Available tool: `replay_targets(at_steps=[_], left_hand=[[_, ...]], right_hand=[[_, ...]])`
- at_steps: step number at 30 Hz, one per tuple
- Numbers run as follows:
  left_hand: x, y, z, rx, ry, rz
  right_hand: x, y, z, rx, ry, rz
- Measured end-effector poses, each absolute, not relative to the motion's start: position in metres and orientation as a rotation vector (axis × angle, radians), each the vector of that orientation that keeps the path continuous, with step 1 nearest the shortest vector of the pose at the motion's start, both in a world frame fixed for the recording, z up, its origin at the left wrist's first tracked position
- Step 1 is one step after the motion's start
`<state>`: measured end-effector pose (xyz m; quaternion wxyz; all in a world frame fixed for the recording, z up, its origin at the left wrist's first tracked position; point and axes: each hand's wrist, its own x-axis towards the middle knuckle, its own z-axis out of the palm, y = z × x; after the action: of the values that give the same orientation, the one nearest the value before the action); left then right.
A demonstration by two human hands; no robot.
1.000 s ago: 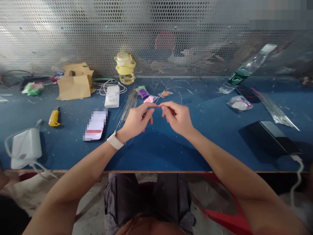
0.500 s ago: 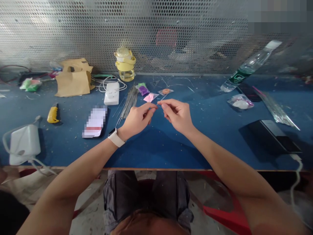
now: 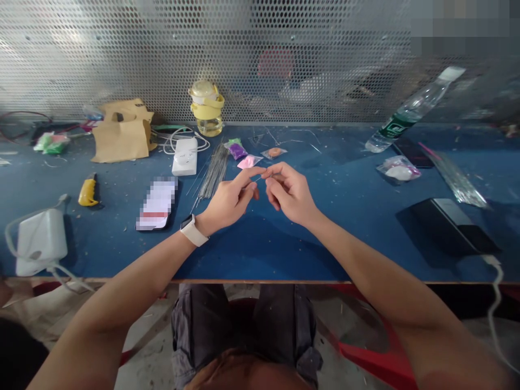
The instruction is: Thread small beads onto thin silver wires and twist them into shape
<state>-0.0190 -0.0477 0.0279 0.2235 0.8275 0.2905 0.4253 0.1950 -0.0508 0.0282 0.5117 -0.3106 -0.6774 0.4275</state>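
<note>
My left hand (image 3: 229, 199) and my right hand (image 3: 289, 193) meet fingertip to fingertip above the blue table (image 3: 260, 238). Both pinch a thin metal wire (image 3: 260, 176) between thumb and forefinger, and only a short bit of it shows between the fingers. A white watch (image 3: 192, 230) sits on my left wrist. Just behind my left hand lies a bundle of thin wires (image 3: 213, 172). Small bags of purple (image 3: 236, 148), pink (image 3: 248, 161) and orange (image 3: 273, 153) material lie behind my fingertips.
A phone (image 3: 157, 203), a white power strip (image 3: 184, 156), a yellow cutter (image 3: 88, 192), a brown paper bag (image 3: 122, 137) and a yellow jar (image 3: 207, 108) lie at the left. A white charger (image 3: 39, 241) sits at the left edge. A black box (image 3: 450, 225), a plastic bottle (image 3: 410, 112) and a bag (image 3: 398, 169) lie right. Perforated metal (image 3: 203, 54) backs the table.
My hands have stayed together at the same spot. The fingers have shifted slightly on the wire, and my left forefinger now stretches out further toward my right hand.
</note>
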Motion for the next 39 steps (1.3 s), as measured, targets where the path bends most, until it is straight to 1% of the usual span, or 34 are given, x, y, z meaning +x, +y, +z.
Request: replay_targets(at_steps=[2,4,15,19,24,33,39], left_hand=[[-0.018,-0.049,0.028,2.278,0.778,1.204],[-0.018,-0.051,0.029,2.260,0.765,1.218],[-0.014,-0.055,0.033,1.960,0.707,1.267],[-0.014,-0.055,0.035,1.953,0.768,1.304],[-0.015,-0.056,0.036,1.944,0.788,1.281],[-0.018,-0.052,0.038,1.865,0.796,1.254],[-0.018,-0.054,0.038,1.977,0.812,1.300]], right_hand=[[0.194,-0.053,0.029,-0.712,-1.611,1.147],[0.193,-0.057,0.031,-0.712,-1.616,1.168],[0.191,-0.064,0.033,-0.734,-1.640,0.907],[0.191,-0.064,0.033,-0.760,-1.639,0.891],[0.192,-0.062,0.034,-0.826,-1.586,0.779],[0.193,-0.058,0.036,-0.760,-1.597,0.812],[0.193,-0.061,0.037,-0.791,-1.620,0.803]])
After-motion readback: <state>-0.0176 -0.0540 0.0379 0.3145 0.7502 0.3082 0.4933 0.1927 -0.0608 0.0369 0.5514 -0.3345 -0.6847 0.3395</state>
